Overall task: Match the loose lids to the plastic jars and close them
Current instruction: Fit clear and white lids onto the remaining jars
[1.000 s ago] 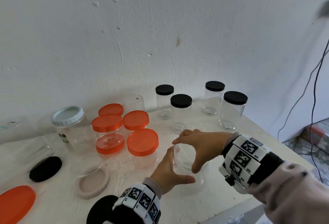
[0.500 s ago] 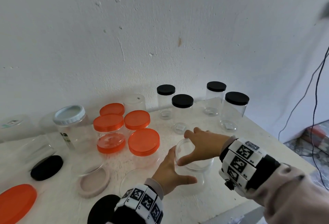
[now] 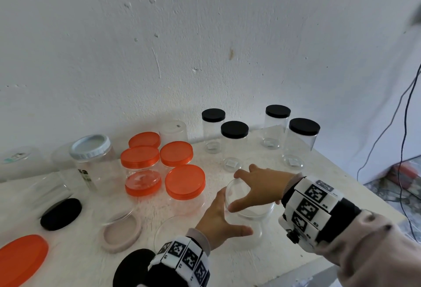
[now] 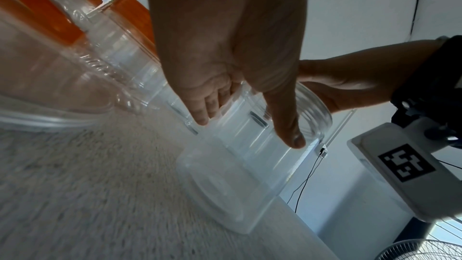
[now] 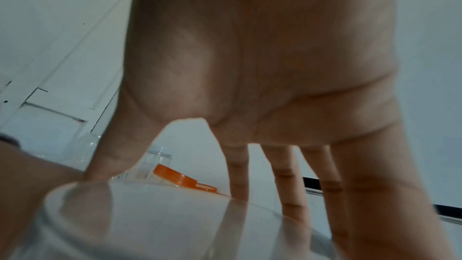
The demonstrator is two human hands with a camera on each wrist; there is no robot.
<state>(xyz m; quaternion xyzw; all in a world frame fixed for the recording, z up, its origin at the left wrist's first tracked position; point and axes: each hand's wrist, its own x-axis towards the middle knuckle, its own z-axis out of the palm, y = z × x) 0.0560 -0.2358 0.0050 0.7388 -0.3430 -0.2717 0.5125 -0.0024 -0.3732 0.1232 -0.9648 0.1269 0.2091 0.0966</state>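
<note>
Where I took hold: my left hand wrapped the wall of the clear jar below its threaded neck, with the thumb on the near side and the fingers on the far side.
Right hand: the fingertips were spread and curled round the rim of the clear lid, which sat tilted over the jar's mouth and was not yet level.
Position of jar: it stood upright on the table, between my two hands and directly under the right palm.
Handling, as I judged it: the jar was empty thin plastic, so light and easily tipped. Its smooth walls were probably slippery and might flex under a hard squeeze. A side grip below the neck and a rim grip on the lid suited it.
Black-lidded jars: four, beyond the right fingertips.
Orange-lidded jars: four, beyond and to the left of the left hand.
White-lidded jar: one, farther left.
Loose black lids: two, one far left of the left hand and one beside its wrist.
Loose orange lid: one, far left.
Loose beige lid: one, left of the left hand.
Other open clear jars: I could not count these reliably.
</note>
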